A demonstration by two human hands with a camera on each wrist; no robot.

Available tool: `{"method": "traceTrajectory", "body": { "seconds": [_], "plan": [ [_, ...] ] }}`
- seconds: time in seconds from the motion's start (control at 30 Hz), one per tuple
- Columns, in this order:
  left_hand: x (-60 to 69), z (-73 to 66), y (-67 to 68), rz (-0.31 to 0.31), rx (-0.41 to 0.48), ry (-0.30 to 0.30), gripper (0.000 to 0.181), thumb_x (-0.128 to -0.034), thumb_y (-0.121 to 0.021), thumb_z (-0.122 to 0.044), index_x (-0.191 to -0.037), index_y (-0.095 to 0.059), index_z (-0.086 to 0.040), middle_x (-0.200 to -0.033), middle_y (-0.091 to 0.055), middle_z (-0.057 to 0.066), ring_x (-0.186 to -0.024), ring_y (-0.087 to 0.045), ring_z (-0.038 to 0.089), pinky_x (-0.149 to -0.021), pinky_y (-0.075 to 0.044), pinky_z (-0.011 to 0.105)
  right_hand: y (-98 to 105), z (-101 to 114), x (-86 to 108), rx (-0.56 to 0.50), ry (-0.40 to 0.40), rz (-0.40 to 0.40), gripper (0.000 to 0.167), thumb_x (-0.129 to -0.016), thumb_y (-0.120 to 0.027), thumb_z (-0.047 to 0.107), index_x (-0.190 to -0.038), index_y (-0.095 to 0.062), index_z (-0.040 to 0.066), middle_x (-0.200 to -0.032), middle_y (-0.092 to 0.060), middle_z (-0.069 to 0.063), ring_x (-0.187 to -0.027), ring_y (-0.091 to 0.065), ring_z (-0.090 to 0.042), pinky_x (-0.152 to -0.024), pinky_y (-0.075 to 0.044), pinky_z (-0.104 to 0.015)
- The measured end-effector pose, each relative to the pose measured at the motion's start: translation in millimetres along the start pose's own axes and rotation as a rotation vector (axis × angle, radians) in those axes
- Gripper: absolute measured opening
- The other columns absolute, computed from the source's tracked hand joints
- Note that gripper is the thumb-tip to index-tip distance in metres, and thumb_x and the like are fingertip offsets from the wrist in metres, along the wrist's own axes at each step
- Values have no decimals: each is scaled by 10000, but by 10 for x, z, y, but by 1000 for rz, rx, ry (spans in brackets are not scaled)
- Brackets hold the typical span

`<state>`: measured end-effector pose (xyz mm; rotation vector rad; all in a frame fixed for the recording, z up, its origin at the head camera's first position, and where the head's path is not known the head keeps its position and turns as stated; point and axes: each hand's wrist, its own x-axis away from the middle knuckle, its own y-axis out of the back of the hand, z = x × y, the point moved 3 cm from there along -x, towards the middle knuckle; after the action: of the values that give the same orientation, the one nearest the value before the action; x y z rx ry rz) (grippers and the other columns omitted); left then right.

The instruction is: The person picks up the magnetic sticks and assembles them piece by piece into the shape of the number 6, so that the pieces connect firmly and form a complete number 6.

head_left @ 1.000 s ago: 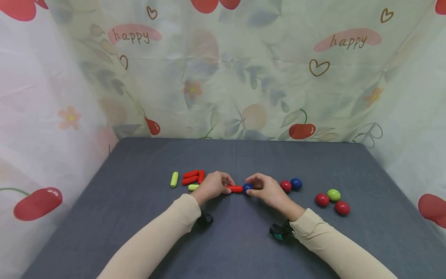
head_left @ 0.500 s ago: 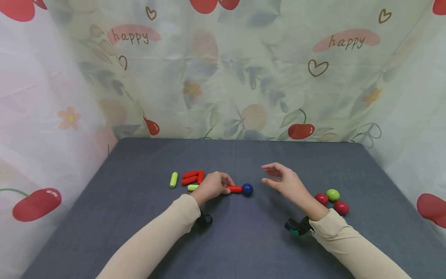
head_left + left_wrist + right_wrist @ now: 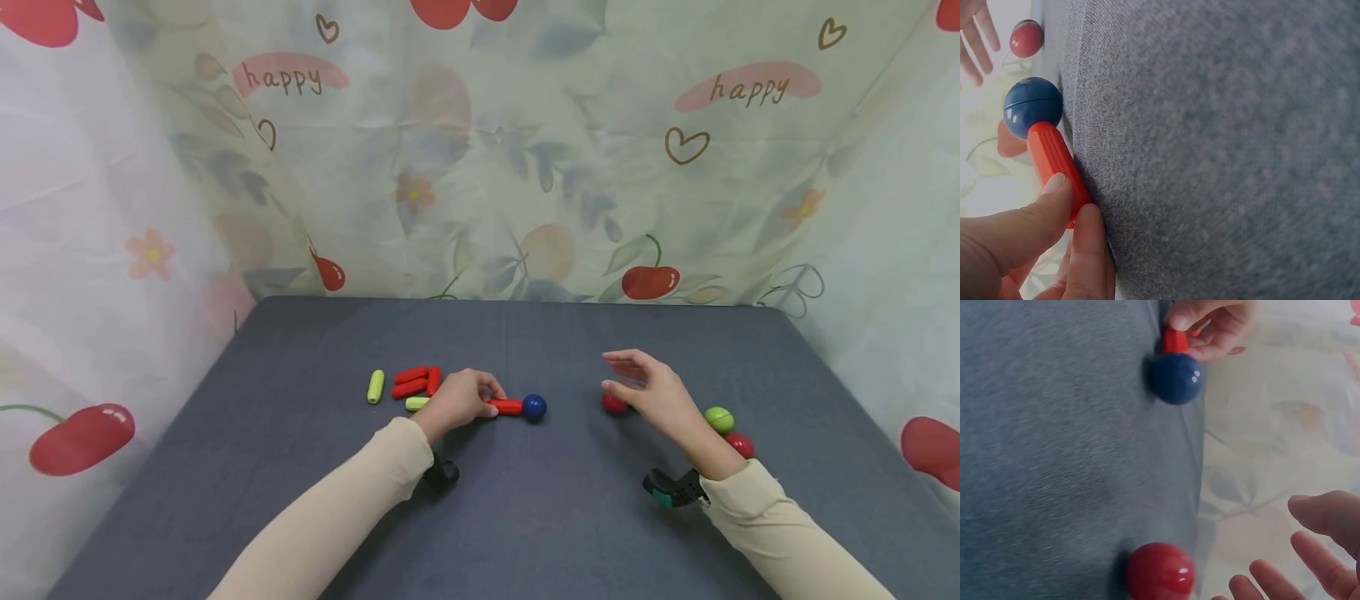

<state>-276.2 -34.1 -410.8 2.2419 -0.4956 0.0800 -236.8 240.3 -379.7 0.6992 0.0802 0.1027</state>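
Observation:
My left hand (image 3: 459,403) pinches a red stick (image 3: 507,407) between thumb and fingers, low over the dark cloth. A blue ball (image 3: 534,407) touches the stick's right end; in the left wrist view the ball (image 3: 1033,107) meets the tip of the red stick (image 3: 1054,156). My right hand (image 3: 660,400) holds nothing, its fingers apart and slightly bent, above and beside a red ball (image 3: 615,403). In the right wrist view that red ball (image 3: 1160,572) lies left of the spread fingers. The second blue ball is not visible in the head view.
Several red sticks (image 3: 410,387) lie left of my left hand, with a yellow-green stick (image 3: 376,387) beside them and another (image 3: 416,403) partly behind the hand. At the right are a green ball (image 3: 719,419) and a red ball (image 3: 740,445), partly covered by my wrist. A patterned curtain (image 3: 495,167) stands behind.
My right hand has let go of the blue ball and moved right, its fingers spreading. The blue ball stays against the red stick, and my left hand has kept its grip in place.

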Motion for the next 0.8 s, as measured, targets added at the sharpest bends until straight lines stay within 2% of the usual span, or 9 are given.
{"method": "traceTrajectory", "body": {
  "seconds": [0.3, 0.8],
  "plan": [
    [-7, 6, -6, -2, -2, 7, 135, -829, -762, -114, -936, -709, -177, -779, -578, 15, -708, -495, 163, -609, -384, 238, -28, -125, 57, 31, -21, -2, 464, -930, -658, 227, -1347, -526, 72, -1362, -548, -187, -1249, -520, -358, -999, -440, -516],
    [-1, 7, 1, 12, -1, 18, 122, -839, -752, -109, -918, -707, -191, -801, -588, 22, -733, -512, 173, -630, -410, 253, -66, -153, 93, 25, -30, 28, 437, -936, -648, 210, -1328, -540, 50, -1335, -566, -206, -1234, -534, -361, -984, -443, -526]
  ]
}}
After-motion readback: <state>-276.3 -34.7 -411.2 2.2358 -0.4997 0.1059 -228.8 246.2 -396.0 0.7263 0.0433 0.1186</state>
